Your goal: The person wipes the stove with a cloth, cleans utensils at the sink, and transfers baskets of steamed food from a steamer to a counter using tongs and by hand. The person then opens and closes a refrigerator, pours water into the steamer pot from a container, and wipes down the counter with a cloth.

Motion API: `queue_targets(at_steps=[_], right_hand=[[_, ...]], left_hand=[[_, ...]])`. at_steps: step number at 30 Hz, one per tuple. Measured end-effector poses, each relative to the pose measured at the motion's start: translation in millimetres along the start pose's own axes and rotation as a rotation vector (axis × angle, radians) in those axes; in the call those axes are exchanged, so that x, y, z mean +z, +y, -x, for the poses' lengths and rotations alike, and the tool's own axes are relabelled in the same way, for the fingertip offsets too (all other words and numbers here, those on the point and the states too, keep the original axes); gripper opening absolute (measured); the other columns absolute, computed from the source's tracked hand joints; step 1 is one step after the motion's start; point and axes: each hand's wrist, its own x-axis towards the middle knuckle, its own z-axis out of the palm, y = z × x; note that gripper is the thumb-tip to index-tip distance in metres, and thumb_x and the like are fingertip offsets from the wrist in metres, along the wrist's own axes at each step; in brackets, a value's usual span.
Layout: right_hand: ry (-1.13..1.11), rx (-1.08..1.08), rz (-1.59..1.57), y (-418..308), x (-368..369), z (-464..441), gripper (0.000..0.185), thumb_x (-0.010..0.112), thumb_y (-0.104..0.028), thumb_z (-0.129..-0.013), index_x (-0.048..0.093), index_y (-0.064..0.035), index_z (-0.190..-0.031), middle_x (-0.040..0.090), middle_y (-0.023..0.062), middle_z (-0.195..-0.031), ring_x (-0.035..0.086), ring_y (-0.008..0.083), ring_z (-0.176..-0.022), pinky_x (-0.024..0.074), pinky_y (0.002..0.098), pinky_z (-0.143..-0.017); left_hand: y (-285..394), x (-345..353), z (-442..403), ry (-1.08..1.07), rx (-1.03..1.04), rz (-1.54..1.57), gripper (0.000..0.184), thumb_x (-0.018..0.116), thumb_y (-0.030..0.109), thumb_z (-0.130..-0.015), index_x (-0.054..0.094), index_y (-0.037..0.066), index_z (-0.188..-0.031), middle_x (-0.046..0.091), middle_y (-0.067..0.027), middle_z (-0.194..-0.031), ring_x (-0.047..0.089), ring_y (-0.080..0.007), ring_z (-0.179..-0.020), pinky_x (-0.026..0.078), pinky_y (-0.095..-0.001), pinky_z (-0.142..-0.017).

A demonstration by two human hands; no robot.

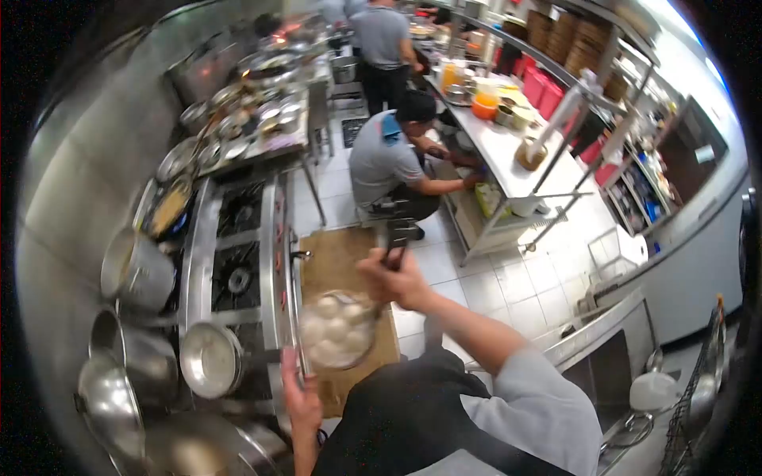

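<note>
My right hand (394, 280) is closed around a dark handle that juts out past the fist, blurred by motion. Below and left of that fist is a round pan (370, 346) full of several smooth, whitish balls (335, 327); its join to the handle is hidden by the hand. At the stove's front edge, my left hand (301, 394) is closed at the end of a dark handle. That handle leads to a pale, shallow pan (209, 362) resting over the burners, with little visible inside.
Large steel pots (136, 270) line the left side of the stove (238, 278). A brown mat (337, 254) covers the floor ahead. A co-worker (389, 159) crouches by the steel worktable (516, 159); another person (379, 44) stands farther back. A sink (603, 361) is at right.
</note>
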Motion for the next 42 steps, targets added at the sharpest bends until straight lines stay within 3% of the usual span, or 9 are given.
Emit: queue_targets(at_steps=[3,8,10,15,23,35,37,41,42], right_hand=[[0.35,-0.172,-0.076,-12,-134,36,0.02,0.06,-0.012,-0.089,0.044,-0.0089,-0.076,0.055,0.0007,-0.079,0.048,0.0072,-0.059,0.0381,0.0247,-0.046],[1.018,-0.417,0.319,-80,-326,106,0.033,0.064,-0.026,-0.086,0.055,-0.0065,-0.063,0.049,-0.0003,-0.049,0.046,0.0091,-0.039,0.0354,0.025,-0.036],[1.201,-0.505,0.414,-96,-408,128,0.041,0.064,-0.031,-0.086,0.05,-0.007,-0.055,0.047,0.0011,-0.044,0.046,0.0098,-0.036,0.0341,0.0257,-0.035],[1.634,-0.572,0.42,-165,-541,135,0.043,0.067,-0.033,-0.084,0.046,-0.0102,-0.054,0.044,0.0016,-0.044,0.043,0.0106,-0.035,0.0344,0.0263,-0.036],[1.719,-0.706,0.58,-160,-755,42,0.045,0.07,-0.037,-0.08,0.047,-0.0098,-0.054,0.046,-0.0007,-0.046,0.045,0.0082,-0.04,0.0354,0.0249,-0.041],[1.6,-0.992,0.524,-181,-780,-54,0.019,0.059,-0.017,-0.087,0.064,0.0001,-0.081,0.067,0.0068,-0.072,0.062,0.0141,-0.07,0.0463,0.0264,-0.07],[1.629,-1.093,0.893,-154,-817,-21,0.024,0.051,-0.017,-0.089,0.067,0.0008,-0.091,0.068,0.0098,-0.089,0.063,0.0192,-0.083,0.0477,0.0345,-0.075],[1.581,-0.681,1.681,-86,-797,78,0.022,0.049,-0.011,-0.086,0.068,-0.001,-0.086,0.064,0.0134,-0.097,0.058,0.0264,-0.085,0.0475,0.0398,-0.078],[1.573,-0.713,0.913,-92,-712,55,0.02,0.051,-0.013,-0.088,0.066,-0.0001,-0.091,0.062,0.0102,-0.093,0.056,0.0233,-0.081,0.0476,0.0365,-0.076]], left_hand=[[-6,76,-38,-0.35,0.084,-0.093,0.059,0.051,0.043,-0.09,0.043,-0.001,-0.129,0.047,-0.0195,-0.128,0.045,-0.0307,-0.119,0.035,-0.0383,-0.098],[-49,202,-85,-0.909,0.042,-0.313,0.052,0.056,0.037,-0.088,0.05,-0.001,-0.121,0.055,-0.0219,-0.118,0.05,-0.0349,-0.114,0.041,-0.038,-0.093],[-83,236,-100,-1.063,-0.312,-0.19,0.05,0.059,0.037,-0.086,0.054,-0.001,-0.117,0.061,-0.0215,-0.107,0.057,-0.0357,-0.104,0.045,-0.0383,-0.087],[-122,267,-125,-1.172,-0.177,-0.679,0.047,0.06,0.038,-0.084,0.058,-0.002,-0.11,0.065,-0.0196,-0.096,0.062,-0.0342,-0.094,0.048,-0.0379,-0.08],[-145,214,-112,-1.108,-0.624,-0.767,0.036,0.058,0.036,-0.086,0.065,0.002,-0.097,0.065,-0.0161,-0.086,0.063,-0.0277,-0.08,0.048,-0.0366,-0.072],[-139,204,-66,-0.895,-0.774,-0.55,0.038,0.058,0.038,-0.086,0.065,0.002,-0.098,0.065,-0.0143,-0.086,0.063,-0.0244,-0.079,0.048,-0.0349,-0.072],[-145,213,-61,-0.836,-0.731,-0.45,0.038,0.058,0.038,-0.086,0.065,0.002,-0.098,0.065,-0.014,-0.085,0.062,-0.0239,-0.078,0.048,-0.0347,-0.072],[-137,237,-47,-0.885,-0.679,-0.498,0.047,0.059,0.043,-0.084,0.063,-0.001,-0.1,0.064,-0.0186,-0.09,0.062,-0.0288,-0.085,0.047,-0.0369,-0.076],[-130,240,-48,-0.907,-0.667,-0.502,0.047,0.058,0.044,-0.084,0.063,0.0,-0.101,0.064,-0.0202,-0.093,0.062,-0.0333,-0.09,0.047,-0.04,-0.079]])
